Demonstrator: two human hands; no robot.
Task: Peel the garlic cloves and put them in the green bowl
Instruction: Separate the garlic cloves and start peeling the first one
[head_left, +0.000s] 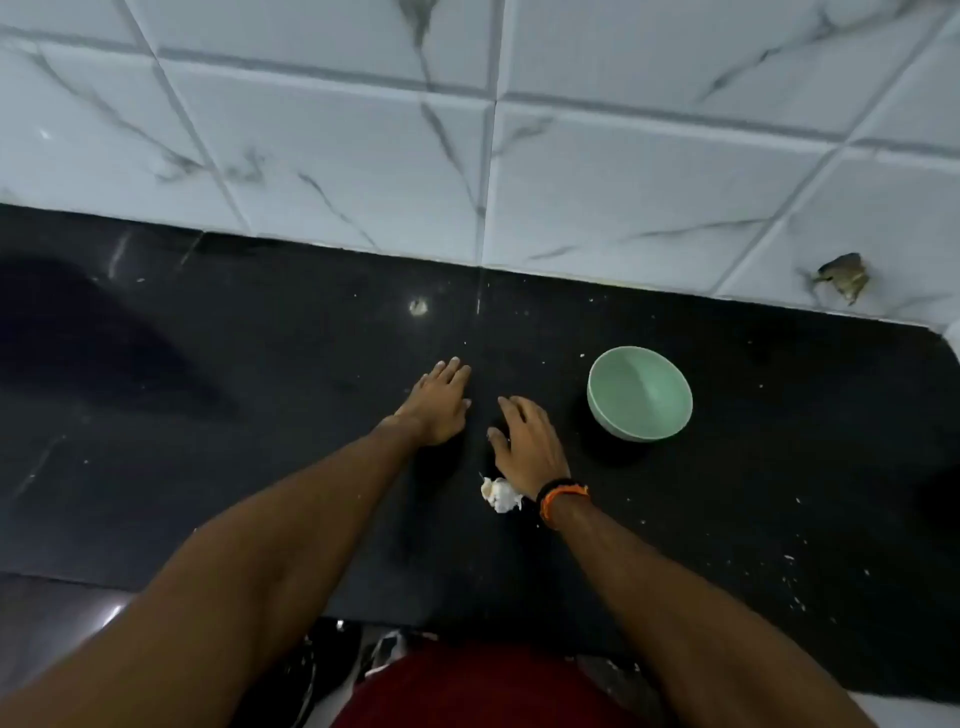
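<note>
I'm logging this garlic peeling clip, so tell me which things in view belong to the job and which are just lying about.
Part of the job:
- garlic, on the counter by the right wrist
- green bowl, nothing visible inside
- left hand and right hand, both open, holding nothing

Just lying about:
- white flecks on the counter
- wristband
- brown lump on the wall tiles

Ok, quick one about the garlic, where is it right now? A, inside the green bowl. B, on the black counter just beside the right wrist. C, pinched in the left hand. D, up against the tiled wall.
B: the garlic lies on the black counter next to the right hand's wrist, while the green bowl looks empty and the left hand rests flat, holding nothing.
</note>
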